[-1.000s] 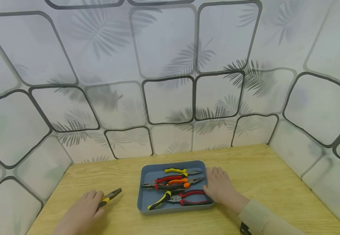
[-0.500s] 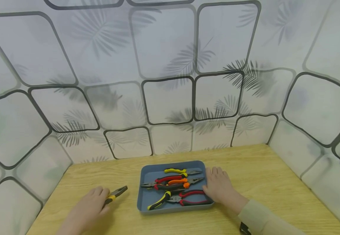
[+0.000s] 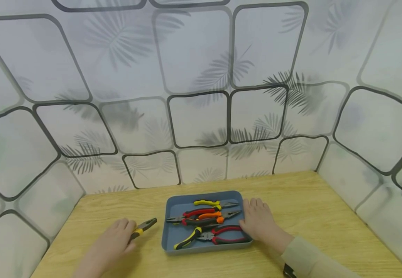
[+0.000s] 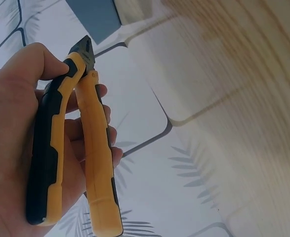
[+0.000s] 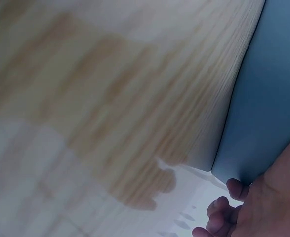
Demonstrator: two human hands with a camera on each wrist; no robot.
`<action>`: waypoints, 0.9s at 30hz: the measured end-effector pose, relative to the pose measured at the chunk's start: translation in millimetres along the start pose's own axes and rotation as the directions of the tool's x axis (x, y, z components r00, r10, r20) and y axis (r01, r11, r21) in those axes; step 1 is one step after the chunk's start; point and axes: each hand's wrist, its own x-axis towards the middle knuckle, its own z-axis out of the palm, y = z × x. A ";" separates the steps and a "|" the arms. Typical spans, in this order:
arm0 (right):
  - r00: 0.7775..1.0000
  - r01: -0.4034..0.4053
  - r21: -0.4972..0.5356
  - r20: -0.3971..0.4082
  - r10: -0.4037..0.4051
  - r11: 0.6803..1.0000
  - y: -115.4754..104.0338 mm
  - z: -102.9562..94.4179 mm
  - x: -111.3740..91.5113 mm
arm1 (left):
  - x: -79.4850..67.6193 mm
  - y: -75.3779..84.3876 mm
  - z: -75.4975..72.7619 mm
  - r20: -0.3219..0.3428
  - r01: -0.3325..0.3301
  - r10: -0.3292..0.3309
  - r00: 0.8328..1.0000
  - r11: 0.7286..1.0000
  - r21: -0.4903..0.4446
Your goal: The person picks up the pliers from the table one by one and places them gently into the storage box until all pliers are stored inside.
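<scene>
My left hand (image 3: 115,237) holds yellow-and-black combination pliers (image 3: 147,224) left of the tray, nose pointing toward it. In the left wrist view the thumb lies on one handle of the pliers (image 4: 99,148) and the fingers reach behind the other. At the right end of the blue-grey tray (image 3: 204,251) is my right hand (image 3: 258,221), its thumb over the rim and its fingers along the outside. The right wrist view shows curled fingertips beside the tray wall (image 5: 268,89). Several pliers lie in the tray, among them yellow-handled needle-nose pliers (image 3: 206,202) and red-and-black pliers (image 3: 229,240).
Orange-handled pliers (image 3: 209,215) and another yellow-and-black pair (image 3: 188,238) lie crossed with others in the tray. The wooden table (image 3: 291,197) meets a patterned wall covering (image 3: 201,119) at the back and both sides.
My left hand has moved right and slightly forward with the combination pliers, closer to the tray. My right hand and the tray have stayed in place.
</scene>
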 end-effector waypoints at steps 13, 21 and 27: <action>1.000 -0.006 -0.012 0.019 0.006 1.000 -1.7 -3.7 0.1 | 4.9 8.8 -1.0 -0.049 -0.081 0.082 0.995 0.997 0.007; 1.000 -0.010 -0.010 0.030 0.010 1.000 -1.7 -4.0 -0.1 | 8.9 12.8 -0.7 -0.063 -0.115 0.115 0.991 0.993 0.008; 1.000 -0.004 -0.020 0.020 0.005 1.000 -0.6 -3.3 -0.4 | 9.2 16.1 -5.0 -0.055 -0.112 0.112 0.992 0.994 0.003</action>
